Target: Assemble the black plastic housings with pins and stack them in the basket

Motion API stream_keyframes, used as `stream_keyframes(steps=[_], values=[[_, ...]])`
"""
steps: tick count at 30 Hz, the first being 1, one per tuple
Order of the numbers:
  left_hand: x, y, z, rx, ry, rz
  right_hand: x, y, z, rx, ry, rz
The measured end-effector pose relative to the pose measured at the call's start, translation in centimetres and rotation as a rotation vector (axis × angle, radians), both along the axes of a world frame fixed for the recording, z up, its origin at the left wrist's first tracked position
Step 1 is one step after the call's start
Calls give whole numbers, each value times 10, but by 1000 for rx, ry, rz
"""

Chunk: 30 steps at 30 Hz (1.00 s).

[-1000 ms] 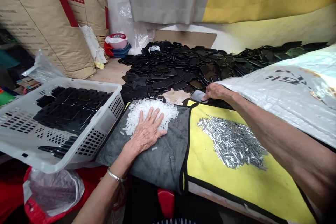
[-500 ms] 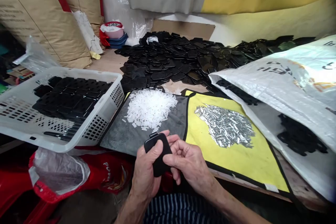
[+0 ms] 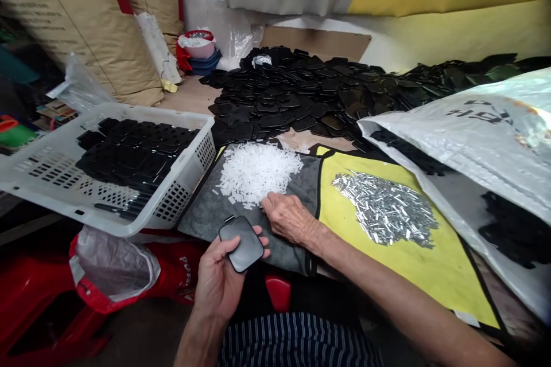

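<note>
In my left hand (image 3: 221, 272) lies a flat black plastic plate (image 3: 243, 245) with rounded corners and a small tab at its top edge. The thumb presses on its face and the fingers curl behind it. My right hand (image 3: 288, 218) reaches to the near edge of a pile of small white plastic strips (image 3: 258, 169). Its fingers are closed downward in a pinch, and what they hold is hidden. Under the pile is a grey cloth (image 3: 202, 206). To the right, a heap of small silvery metal pieces (image 3: 387, 206) rests on a yellow cloth (image 3: 447, 281).
A white plastic basket (image 3: 172, 212) with stacked black plates stands at left. Many loose black plates (image 3: 293, 92) cover the back. A white sack (image 3: 465, 120) with black parts lies open at right. Below the basket hangs a red bag (image 3: 172, 269). Paper sacks (image 3: 77, 23) stand back left.
My right hand has left the black plate and moved up to the white strips. My left hand has shifted down and left with the plate, now tilted face-up. The view has turned slightly left.
</note>
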State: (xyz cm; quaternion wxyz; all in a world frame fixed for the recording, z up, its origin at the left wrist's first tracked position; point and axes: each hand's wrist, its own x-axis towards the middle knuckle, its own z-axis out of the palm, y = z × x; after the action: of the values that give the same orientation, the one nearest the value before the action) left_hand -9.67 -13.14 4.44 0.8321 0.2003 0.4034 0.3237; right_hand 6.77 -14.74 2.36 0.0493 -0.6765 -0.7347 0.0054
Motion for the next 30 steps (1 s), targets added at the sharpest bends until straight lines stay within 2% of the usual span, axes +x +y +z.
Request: stream_keyframes(steps=[3,9,13,22,26,30], values=[[1,-2,-3,-12,-18,-54,6,2,-1,-34,-37,-21],[12,-4,-12,46,-39,-130,29,7,1,-74,-74,-200],[18,-2,-19,75,-11,-159,37,6,1,-62,-47,-231],[23,1,-23,118,85,-182,35,-8,3,-1,-6,-275],[24,0,-24,128,149,-163,31,-13,10,29,14,-282],[24,-1,-24,121,175,-130,31,-38,21,86,64,-295]])
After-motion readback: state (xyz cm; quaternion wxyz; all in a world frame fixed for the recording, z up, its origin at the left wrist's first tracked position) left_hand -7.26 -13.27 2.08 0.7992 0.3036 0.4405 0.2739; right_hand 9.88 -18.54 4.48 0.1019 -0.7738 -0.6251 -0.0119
